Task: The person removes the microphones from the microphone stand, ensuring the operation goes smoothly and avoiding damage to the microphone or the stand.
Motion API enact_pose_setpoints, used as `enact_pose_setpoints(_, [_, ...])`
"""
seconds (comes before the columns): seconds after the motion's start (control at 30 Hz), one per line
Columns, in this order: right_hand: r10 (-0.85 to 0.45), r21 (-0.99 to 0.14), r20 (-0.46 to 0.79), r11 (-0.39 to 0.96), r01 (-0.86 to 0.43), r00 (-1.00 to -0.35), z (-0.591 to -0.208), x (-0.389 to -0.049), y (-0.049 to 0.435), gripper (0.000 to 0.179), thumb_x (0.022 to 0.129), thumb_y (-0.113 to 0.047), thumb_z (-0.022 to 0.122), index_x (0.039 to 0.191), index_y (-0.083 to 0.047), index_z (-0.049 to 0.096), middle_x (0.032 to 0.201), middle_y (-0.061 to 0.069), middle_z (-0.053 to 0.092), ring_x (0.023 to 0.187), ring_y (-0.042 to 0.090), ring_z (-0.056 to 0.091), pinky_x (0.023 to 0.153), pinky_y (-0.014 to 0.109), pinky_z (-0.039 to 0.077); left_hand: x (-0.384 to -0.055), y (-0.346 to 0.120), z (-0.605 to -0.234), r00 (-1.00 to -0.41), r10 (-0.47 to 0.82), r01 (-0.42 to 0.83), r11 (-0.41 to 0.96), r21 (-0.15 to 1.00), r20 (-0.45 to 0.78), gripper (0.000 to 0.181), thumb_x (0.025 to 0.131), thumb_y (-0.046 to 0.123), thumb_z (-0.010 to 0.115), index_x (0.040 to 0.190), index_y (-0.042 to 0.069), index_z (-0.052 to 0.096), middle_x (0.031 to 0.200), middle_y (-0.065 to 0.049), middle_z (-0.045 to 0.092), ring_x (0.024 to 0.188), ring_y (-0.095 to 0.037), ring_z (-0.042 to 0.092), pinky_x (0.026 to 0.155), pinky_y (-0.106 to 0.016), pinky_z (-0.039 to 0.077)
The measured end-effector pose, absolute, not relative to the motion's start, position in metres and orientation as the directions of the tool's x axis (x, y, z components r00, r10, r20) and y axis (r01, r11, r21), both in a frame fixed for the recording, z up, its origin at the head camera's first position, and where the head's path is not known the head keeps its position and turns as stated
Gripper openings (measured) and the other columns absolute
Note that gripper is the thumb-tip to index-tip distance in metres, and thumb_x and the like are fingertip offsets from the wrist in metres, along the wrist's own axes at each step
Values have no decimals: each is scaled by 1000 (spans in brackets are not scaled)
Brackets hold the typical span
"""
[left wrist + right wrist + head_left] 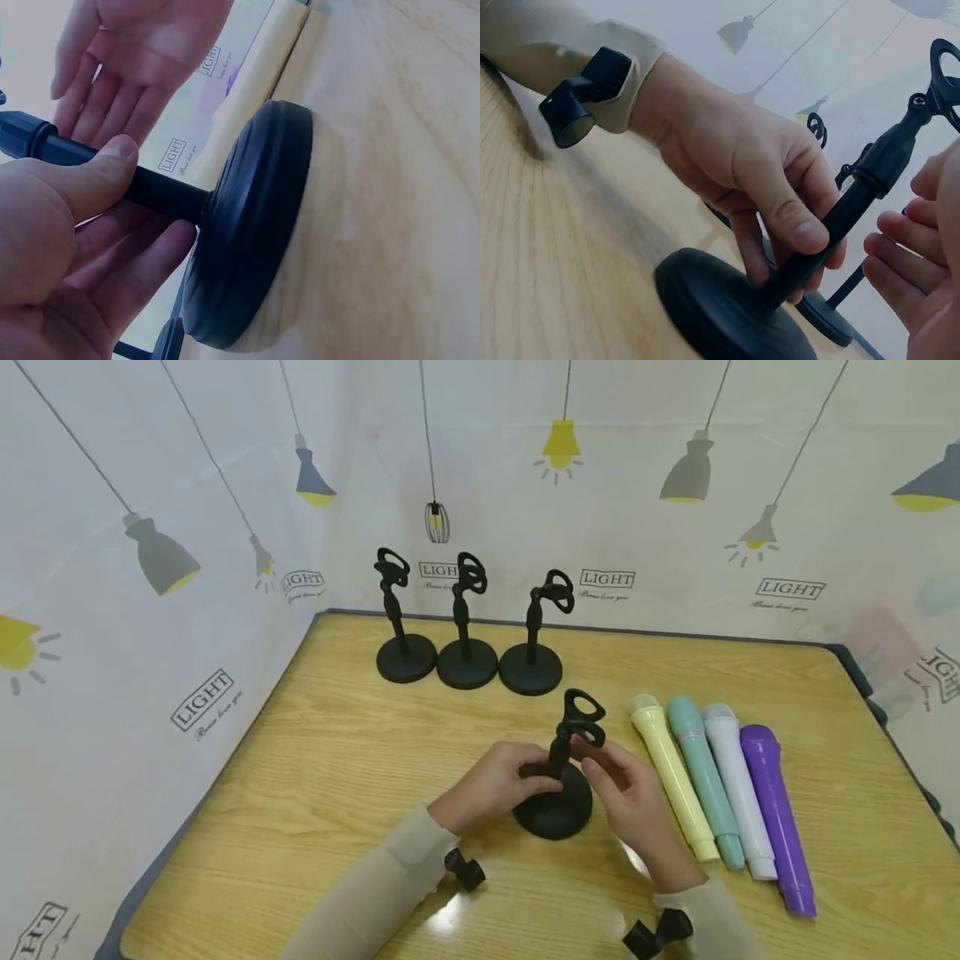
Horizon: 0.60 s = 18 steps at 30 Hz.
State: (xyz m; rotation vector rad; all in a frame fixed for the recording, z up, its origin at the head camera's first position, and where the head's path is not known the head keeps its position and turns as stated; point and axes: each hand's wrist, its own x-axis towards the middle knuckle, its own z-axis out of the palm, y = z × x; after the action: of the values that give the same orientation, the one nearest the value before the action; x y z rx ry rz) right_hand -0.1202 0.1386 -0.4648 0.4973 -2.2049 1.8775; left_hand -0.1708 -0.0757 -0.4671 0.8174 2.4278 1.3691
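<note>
A black desktop microphone stand [553,810] with a round base and a looped clip [582,714] on top is upright before me on the table. My left hand [498,781] grips its pole, the thumb [799,225] across the near side and the fingers curled round behind. My right hand [636,797] is beside the upper part of the stand, its fingers loosely bent. In the left wrist view, a gap shows between the right hand [142,60] and the pole [169,193]. The stand's base [251,225] is right at the tabletop.
Three similar black stands [467,664] line the table's back edge. To the right lie four... several microphones side by side: yellow [675,777], mint green [705,781], white [738,793] and purple [780,818]. A lamp-patterned sheet [510,468] hangs behind the wooden table [322,827].
</note>
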Motion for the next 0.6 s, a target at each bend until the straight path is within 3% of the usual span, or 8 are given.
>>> enact_pose_setpoints(0.1, [-105,-913,364,157,-377,-925,-467,-119,143,32,110,1,56,140,8,66,136,23,72,123,-6,67,103,13,54,-175,-73,-467,-822,565,368,436,821,69,21,100,20,80,119,12,83,117,0,83,108,-7,75,93,-23,60])
enact_pose_setpoints(0.17, [-83,-909,372,166,-381,-924,-468,-119,145,31,110,2,56,138,9,66,134,31,70,122,-6,68,103,13,54,-179,-70,-467,-829,555,375,453,809,74,21,100,21,79,119,13,83,117,2,83,108,-6,75,94,-23,61])
enact_pose_setpoints(0.33, [-23,-907,375,195,-372,-927,-472,-117,151,29,108,4,57,134,12,67,130,33,72,118,-7,68,101,11,54,-191,-60,-466,-852,517,364,482,797,76,24,101,25,79,123,15,82,118,3,81,110,-8,75,95,-26,62])
enact_pose_setpoints(0.6, [-57,-913,352,198,-356,-934,-479,-111,160,28,110,2,56,133,7,69,132,32,71,122,-6,67,103,10,52,-214,-39,-466,-888,443,363,514,777,121,23,103,22,77,123,10,80,118,-2,80,108,-14,75,94,-32,63])
